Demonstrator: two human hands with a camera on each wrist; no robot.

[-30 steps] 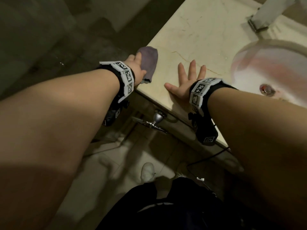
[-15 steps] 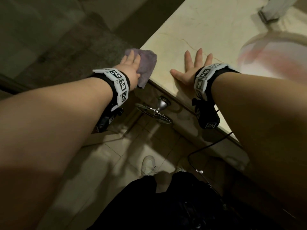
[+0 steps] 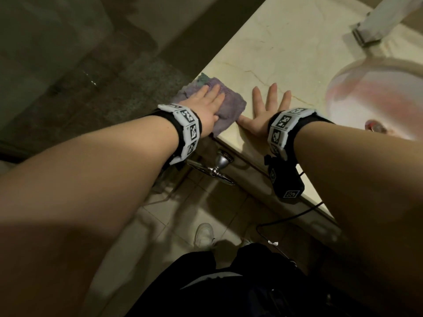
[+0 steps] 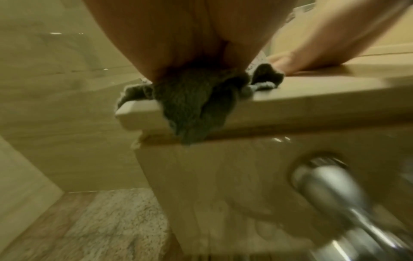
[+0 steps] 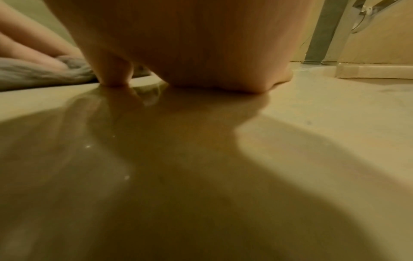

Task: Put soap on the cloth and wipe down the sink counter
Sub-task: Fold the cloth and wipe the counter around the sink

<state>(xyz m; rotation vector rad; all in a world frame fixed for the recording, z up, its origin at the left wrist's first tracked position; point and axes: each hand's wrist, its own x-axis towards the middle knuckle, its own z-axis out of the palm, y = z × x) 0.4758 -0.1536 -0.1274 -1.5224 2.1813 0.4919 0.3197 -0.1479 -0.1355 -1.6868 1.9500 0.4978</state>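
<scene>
A purple cloth (image 3: 231, 104) lies on the near left corner of the cream marble counter (image 3: 286, 56), its edge hanging over the front. My left hand (image 3: 206, 101) presses flat on it with straight fingers. In the left wrist view the cloth (image 4: 192, 106) droops over the counter lip (image 4: 290, 109) below my palm. My right hand (image 3: 265, 108) lies flat on the bare counter just right of the cloth, fingers spread. The right wrist view shows that palm (image 5: 190, 53) resting on the glossy counter (image 5: 312, 114), with the cloth (image 5: 33, 74) at the left.
A round white sink basin (image 3: 377, 99) with a drain (image 3: 375, 128) sits at the right. A faucet base (image 3: 370, 30) stands behind it. A chrome knob (image 3: 219, 163) juts from the cabinet front below the counter edge. A tiled floor and my white shoe (image 3: 203, 234) are below.
My left hand slid the cloth from the counter's left edge rightward and onto the top, closer to my right hand. The right hand has stayed flat in place.
</scene>
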